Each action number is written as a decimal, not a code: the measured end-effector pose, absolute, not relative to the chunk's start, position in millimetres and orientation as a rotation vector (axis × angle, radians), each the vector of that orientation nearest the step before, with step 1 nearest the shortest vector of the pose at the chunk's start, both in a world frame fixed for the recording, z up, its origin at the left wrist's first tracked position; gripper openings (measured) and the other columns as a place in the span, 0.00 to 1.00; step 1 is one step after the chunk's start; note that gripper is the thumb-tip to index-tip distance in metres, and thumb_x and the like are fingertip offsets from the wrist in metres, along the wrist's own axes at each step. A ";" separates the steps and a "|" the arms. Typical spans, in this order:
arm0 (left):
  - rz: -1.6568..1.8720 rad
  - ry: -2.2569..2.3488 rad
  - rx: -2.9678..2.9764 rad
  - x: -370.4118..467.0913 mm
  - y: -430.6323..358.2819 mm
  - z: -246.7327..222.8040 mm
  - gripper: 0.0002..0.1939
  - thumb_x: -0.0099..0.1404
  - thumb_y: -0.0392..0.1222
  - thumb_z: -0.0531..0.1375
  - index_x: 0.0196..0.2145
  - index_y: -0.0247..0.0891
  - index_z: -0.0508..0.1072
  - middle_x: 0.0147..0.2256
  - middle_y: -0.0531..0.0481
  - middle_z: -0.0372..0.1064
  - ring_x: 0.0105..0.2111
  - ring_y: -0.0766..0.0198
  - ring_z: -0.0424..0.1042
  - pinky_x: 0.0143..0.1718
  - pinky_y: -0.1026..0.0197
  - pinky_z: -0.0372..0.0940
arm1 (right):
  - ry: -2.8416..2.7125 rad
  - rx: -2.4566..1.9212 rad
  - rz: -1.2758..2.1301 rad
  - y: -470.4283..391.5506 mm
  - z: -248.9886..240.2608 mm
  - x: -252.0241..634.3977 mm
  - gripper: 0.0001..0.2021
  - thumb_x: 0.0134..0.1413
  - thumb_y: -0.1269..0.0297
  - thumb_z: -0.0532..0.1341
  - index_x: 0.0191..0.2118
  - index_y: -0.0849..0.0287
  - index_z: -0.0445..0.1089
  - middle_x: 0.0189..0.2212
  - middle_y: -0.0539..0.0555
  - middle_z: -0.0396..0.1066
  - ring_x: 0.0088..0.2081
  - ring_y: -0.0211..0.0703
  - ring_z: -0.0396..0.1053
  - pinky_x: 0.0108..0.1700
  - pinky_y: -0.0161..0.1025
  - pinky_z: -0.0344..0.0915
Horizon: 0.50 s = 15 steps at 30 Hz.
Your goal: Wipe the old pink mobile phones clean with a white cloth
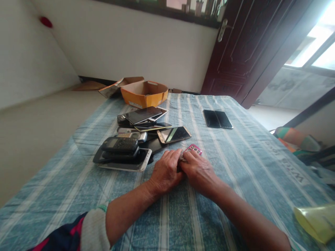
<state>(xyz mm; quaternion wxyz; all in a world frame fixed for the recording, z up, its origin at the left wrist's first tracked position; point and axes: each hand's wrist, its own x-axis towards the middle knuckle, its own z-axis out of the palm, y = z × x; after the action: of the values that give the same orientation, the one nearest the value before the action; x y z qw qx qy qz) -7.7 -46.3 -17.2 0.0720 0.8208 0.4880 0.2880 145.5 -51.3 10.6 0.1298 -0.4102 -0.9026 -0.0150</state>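
Note:
My left hand (166, 170) and my right hand (197, 170) meet above the cloth, fingers closed together around a small pink keypad phone (194, 149). Only its far end, with pale keys and a pink edge, shows past my right fingers; the rest is hidden under both hands. Just left of my left hand lies a heap of old phones. In it are a black keypad phone (120, 144) on top of other phones, a white-edged smartphone (142, 161), a gold smartphone (175, 135) and a dark smartphone (143, 115).
A blue striped cloth (251, 195) covers the table. An orange open box (145, 94) stands at the far edge, its lid (112, 89) beside it. Two black smartphones (218, 119) lie side by side at the far right. A yellow translucent object (316, 219) sits at the near right.

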 end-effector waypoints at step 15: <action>0.855 1.497 2.453 -6.0 -48.5 -18.8 0.30 0.54 0.44 0.65 0.52 0.32 0.63 0.45 0.38 0.71 0.47 0.46 0.70 0.49 0.45 0.66 | -2.571 -1.160 0.057 -64.5 2.8 162.7 0.08 0.61 0.72 0.56 0.33 0.59 0.72 0.34 0.54 0.65 0.38 0.45 0.60 0.37 0.39 0.58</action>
<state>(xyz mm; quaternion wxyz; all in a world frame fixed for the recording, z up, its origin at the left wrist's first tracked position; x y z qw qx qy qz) -6.0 -48.5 -18.8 0.0718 0.8160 0.4980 0.2846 162.7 -64.5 2.8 0.1594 -0.4058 -0.8997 0.0200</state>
